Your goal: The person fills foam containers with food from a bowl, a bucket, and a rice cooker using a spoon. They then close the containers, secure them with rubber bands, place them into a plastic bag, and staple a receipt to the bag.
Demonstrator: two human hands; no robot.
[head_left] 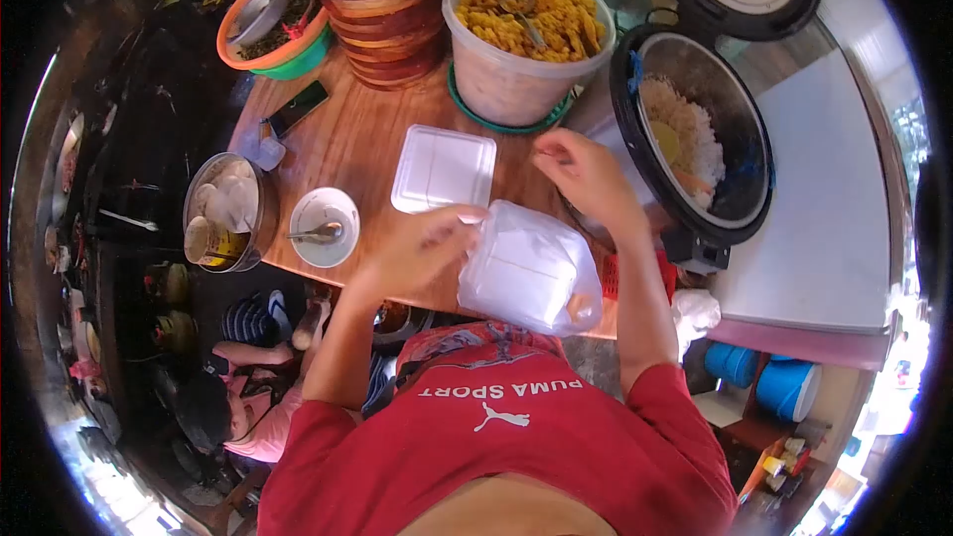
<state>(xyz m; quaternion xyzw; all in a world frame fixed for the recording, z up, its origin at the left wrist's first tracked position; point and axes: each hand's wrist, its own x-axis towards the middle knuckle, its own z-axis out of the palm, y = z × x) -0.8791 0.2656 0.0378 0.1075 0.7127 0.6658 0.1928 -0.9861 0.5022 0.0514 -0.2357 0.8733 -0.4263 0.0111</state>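
A white foam food box inside a clear plastic bag (pixel 531 268) lies at the table's front edge. My left hand (pixel 422 248), slightly blurred, has its fingertips closed at the bag's upper left corner. Above the bag's right side, my right hand (pixel 586 179) is raised with loosely bent fingers apart, and nothing shows in them. Behind the bag lies a second white foam box (pixel 444 169), apart from both hands. To the left stands a white bowl (pixel 325 203) with a spoon in it.
A rice cooker (pixel 650 129) with its lid up stands right, beside a tub (pixel 526 79) of yellow food. Stacked wooden rings (pixel 382 10), a phone (pixel 298 109), a metal pot (pixel 260 199) and an orange basin (pixel 233 50) are left. Another person (pixel 258 402) sits low at left.
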